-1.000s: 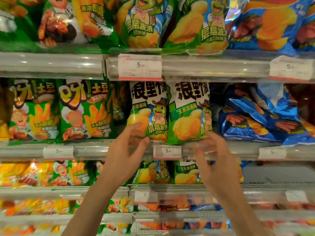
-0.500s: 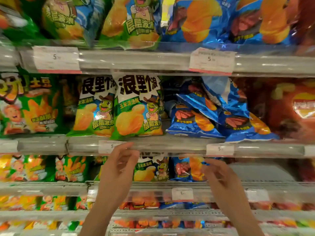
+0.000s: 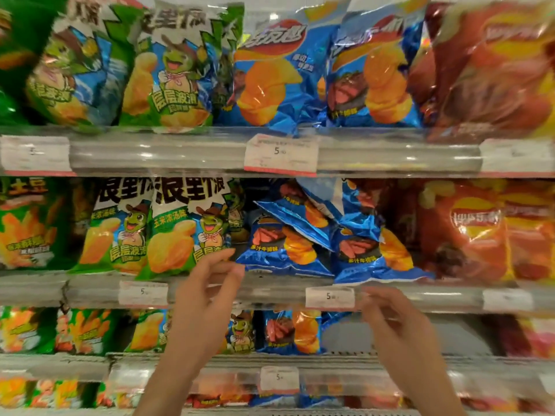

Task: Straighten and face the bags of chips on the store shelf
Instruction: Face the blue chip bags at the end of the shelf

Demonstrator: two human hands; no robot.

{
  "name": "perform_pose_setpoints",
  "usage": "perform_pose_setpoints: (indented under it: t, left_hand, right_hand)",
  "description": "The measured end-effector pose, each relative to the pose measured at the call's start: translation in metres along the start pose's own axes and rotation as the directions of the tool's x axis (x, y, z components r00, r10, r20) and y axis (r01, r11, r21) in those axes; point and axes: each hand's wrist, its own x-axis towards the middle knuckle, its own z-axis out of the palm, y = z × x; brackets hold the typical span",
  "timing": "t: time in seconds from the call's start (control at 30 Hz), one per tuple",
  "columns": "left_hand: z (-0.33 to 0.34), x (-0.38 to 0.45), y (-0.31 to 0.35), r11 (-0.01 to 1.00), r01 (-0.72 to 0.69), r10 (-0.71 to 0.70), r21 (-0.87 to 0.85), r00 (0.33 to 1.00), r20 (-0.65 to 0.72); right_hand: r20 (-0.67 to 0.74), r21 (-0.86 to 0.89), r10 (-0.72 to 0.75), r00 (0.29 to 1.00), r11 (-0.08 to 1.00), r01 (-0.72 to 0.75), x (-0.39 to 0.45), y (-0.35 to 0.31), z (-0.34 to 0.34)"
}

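Observation:
On the middle shelf (image 3: pixel 270 291), several blue chip bags (image 3: pixel 288 235) lie tumbled and tilted, leaning over one another. Left of them stand two upright green frog bags (image 3: pixel 183 229), facing forward. My left hand (image 3: pixel 207 292) is raised in front of the shelf edge, its fingertips between the right green bag and the leftmost blue bag, holding nothing. Just below the shelf rail, under the right blue bag (image 3: pixel 372 250), my right hand (image 3: pixel 393 322) has its fingers loosely spread and empty.
Red chip bags (image 3: pixel 474 235) fill the right of the middle shelf. The top shelf (image 3: pixel 192 151) carries green, blue and red bags standing upright. Price tags (image 3: pixel 329 296) clip to the rails. Lower shelves hold more bags, with a gap at the right (image 3: pixel 405 334).
The view has shifted right, toward the blue bags. Both hands left the green frog bags, dropped, then rose again; the left hand now reaches the leftmost blue bag's corner.

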Motion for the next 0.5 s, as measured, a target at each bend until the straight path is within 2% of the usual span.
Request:
perform_pose_setpoints:
  t: [0.1, 0.23, 0.4, 0.5]
  left_hand:
    - [0.004, 0.012, 0.007, 0.999, -0.048, 0.048, 0.006, 0.999, 0.016]
    - [0.012, 0.029, 0.012, 0.994, -0.102, 0.101, 0.029, 0.994, 0.034]
    - [0.02, 0.054, 0.022, 0.986, -0.139, 0.135, 0.09, 0.99, 0.05]
    - [0.03, 0.071, 0.022, 0.969, -0.173, 0.162, 0.178, 0.984, 0.074]
  right_hand:
    - [-0.026, -0.038, -0.035, 0.999, 0.999, 0.033, 0.005, -0.012, -0.004]
    - [-0.076, -0.163, -0.182, 0.98, 0.972, 0.168, 0.017, -0.031, -0.008]
    - [-0.11, -0.344, -0.372, 0.922, 0.884, 0.316, 0.034, -0.047, 0.001]
    - [-0.132, -0.453, -0.442, 0.887, 0.823, 0.342, 0.059, -0.045, 0.002]
